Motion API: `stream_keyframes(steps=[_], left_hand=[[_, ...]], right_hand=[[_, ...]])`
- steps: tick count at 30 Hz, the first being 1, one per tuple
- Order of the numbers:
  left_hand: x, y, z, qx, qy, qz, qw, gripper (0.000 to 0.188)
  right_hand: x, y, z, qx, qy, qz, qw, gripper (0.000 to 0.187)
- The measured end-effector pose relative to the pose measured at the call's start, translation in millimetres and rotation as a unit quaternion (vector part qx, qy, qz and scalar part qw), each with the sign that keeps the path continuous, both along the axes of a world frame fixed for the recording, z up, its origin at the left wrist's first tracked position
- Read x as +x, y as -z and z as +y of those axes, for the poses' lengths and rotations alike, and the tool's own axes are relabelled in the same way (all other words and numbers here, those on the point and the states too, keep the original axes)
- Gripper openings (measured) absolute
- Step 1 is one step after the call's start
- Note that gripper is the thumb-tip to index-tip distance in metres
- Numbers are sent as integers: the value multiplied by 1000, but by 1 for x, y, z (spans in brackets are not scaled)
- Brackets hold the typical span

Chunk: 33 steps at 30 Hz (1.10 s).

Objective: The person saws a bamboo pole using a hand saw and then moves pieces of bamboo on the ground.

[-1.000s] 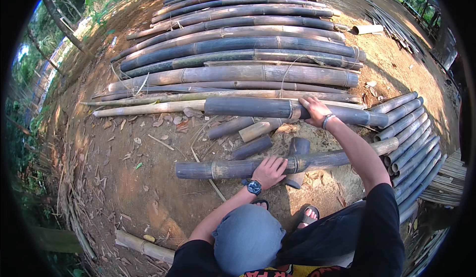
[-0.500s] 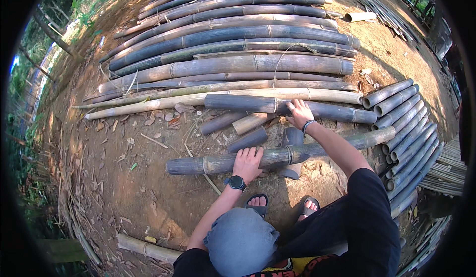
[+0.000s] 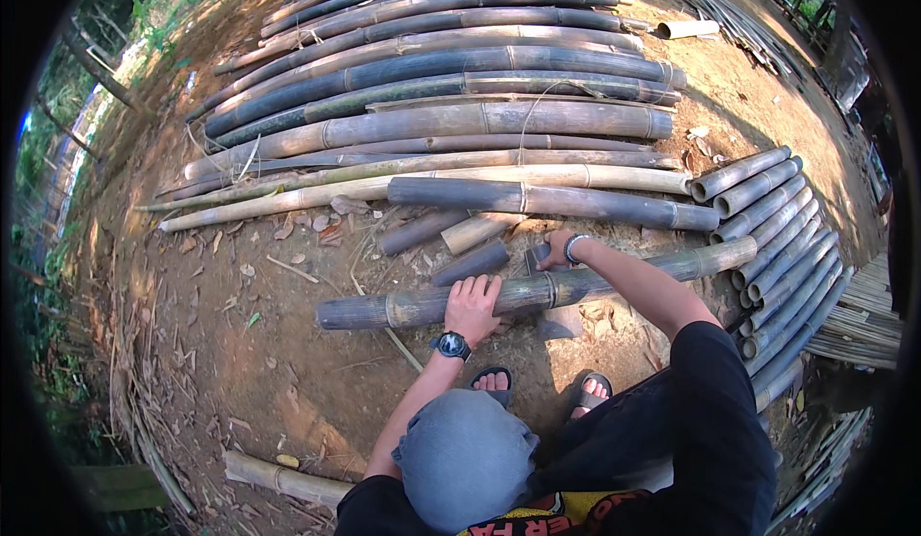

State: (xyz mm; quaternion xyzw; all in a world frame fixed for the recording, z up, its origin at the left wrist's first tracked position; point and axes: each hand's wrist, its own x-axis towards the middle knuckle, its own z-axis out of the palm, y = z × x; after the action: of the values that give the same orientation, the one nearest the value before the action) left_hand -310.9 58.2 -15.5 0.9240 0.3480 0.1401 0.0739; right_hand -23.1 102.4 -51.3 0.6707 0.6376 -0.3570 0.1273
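Note:
My left hand is closed over a long dark bamboo pole that lies crosswise in front of my feet. Beyond that pole, my right hand grips the end of a short dark bamboo piece, which passes under the pole. Part of this piece is hidden by the pole. A second dark bamboo pole lies just past my right hand, apart from it. Between the two poles are several short cut pieces, among them a dark one and a pale one.
Long bamboo poles lie in rows at the far side. Cut bamboo lengths are stacked on the right, near the long pole's end. A pale bamboo piece lies at lower left. Dry leaves litter the dirt ground.
My right hand has left the far dark pole and come nearer, down to the short bamboo piece, which has shifted left. My left hand stays on the near pole.

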Motion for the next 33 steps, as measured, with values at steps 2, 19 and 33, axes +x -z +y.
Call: stream_keyframes(steps=[2,19,33], left_hand=[[4,1,2,4,3,-10,1000,66],[-152,-19,6,63,-400,-94,910,79],[-207,68,23,-6,-505,-128,854,67]], right_hand=[[5,8,-8,34,34,9,999,91],[92,-57,-154,93,-67,-79,990,99],[-7,-99,-114,193,-114,-93,970,68]])
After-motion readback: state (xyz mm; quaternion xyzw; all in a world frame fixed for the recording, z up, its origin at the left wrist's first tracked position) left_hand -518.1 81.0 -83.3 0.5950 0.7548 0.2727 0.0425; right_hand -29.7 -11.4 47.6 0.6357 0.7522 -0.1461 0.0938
